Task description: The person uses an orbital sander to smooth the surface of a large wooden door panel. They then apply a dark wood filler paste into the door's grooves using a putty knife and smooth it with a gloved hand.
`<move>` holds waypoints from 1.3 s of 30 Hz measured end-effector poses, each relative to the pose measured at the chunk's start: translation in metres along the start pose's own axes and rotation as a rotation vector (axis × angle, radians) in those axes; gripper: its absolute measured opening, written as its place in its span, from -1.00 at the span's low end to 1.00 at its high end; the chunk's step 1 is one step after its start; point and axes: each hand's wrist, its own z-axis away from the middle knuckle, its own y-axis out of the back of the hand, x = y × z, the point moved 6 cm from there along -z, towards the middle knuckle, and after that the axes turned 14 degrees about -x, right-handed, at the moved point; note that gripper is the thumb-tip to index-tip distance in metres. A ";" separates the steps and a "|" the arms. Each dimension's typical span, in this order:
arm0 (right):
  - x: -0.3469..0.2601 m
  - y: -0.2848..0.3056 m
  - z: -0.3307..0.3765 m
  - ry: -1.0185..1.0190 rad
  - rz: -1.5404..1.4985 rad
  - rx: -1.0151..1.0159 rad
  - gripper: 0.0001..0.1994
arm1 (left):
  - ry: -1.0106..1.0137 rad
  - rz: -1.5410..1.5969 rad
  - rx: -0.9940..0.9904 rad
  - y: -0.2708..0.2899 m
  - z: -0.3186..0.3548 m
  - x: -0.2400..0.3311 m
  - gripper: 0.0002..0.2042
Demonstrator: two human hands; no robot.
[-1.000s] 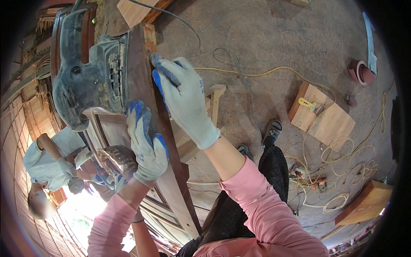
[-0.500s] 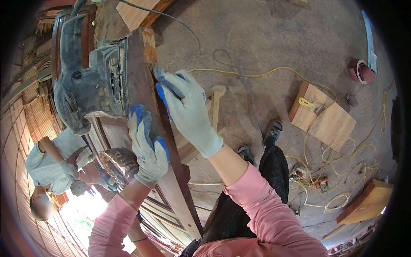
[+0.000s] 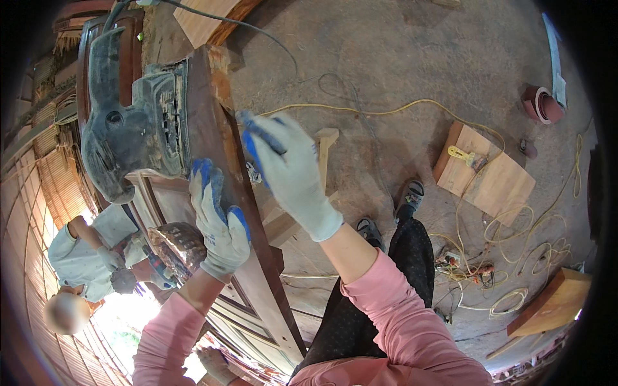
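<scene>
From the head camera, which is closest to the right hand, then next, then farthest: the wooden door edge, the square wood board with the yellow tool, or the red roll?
1. Wooden door edge: touching the right hand, on its left.
2. Square wood board: on the floor, off to the right.
3. Red roll: farthest, upper right on the floor.

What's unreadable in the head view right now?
- Grey power sander: its pad is hidden against the reddish-brown wooden door.
- Right gloved hand: palm side faces away, grip unclear.
- Left gloved hand: fingertips hidden over the door edge.
- Small tools among yellow cable: too small.
</scene>
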 end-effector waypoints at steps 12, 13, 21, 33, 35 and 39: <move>0.005 0.009 -0.009 -0.094 -0.064 -0.030 -0.75 | 0.003 -0.020 0.001 0.001 -0.001 0.001 -0.46; 0.005 0.013 -0.018 -0.059 -0.110 0.018 -0.74 | 0.001 -0.021 0.003 0.001 -0.002 0.003 -0.46; 0.005 -0.004 -0.032 0.121 0.106 0.076 -0.76 | -0.012 -0.038 -0.005 -0.001 -0.003 -0.001 -0.45; -0.003 -0.004 -0.028 0.090 0.077 -0.014 -0.76 | 0.013 -0.043 -0.028 -0.001 -0.002 -0.001 -0.44; -0.001 0.001 -0.016 0.048 0.016 -0.048 -0.76 | 0.002 -0.038 -0.011 -0.001 0.000 -0.003 -0.44; 0.001 0.019 -0.039 0.022 -0.044 0.037 -0.76 | 0.008 -0.034 -0.006 0.001 0.001 -0.001 -0.44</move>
